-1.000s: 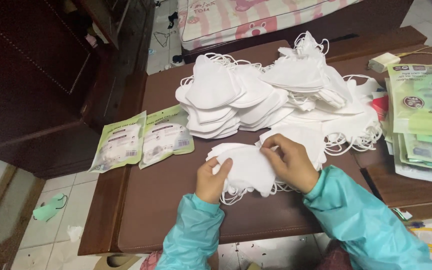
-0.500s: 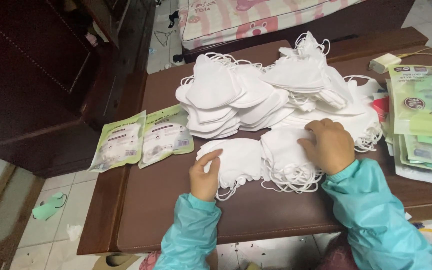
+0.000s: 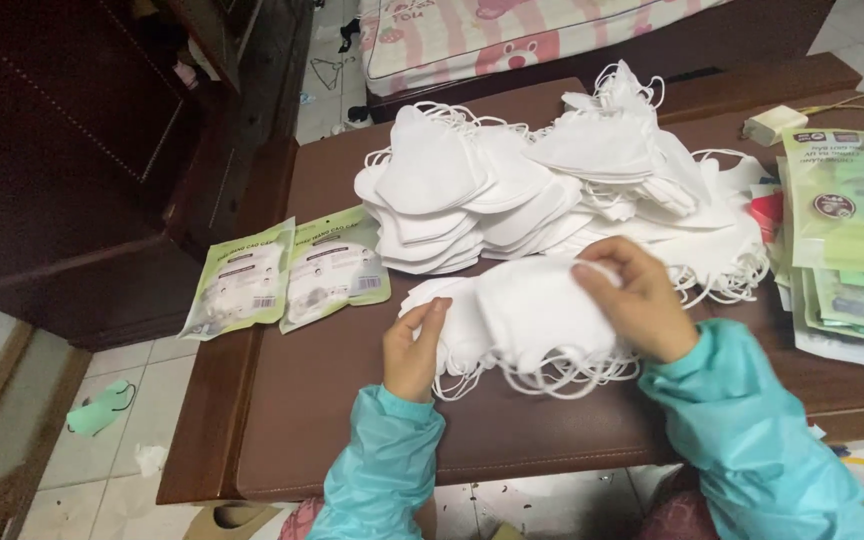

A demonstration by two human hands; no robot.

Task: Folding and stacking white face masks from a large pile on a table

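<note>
Pinching soft white masks (image 3: 537,315), right hand (image 3: 637,300) and left hand (image 3: 414,350) in clenched grip.

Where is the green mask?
In the head view, the green mask lies on the tiled floor at lower left, beside the brown table, below the two green packets.

**White masks stacked in my grip**

I hold a small stack of white face masks (image 3: 532,315) low over the brown table (image 3: 332,400), near its front edge. The masks are soft, folded flat and layered one over another, tilted a little. Their thin white ear loops dangle in a tangle beneath the stack and brush the table. My left hand (image 3: 414,350) steadies the stack's left end; my right hand (image 3: 642,300) pinches its right side from above.
</note>
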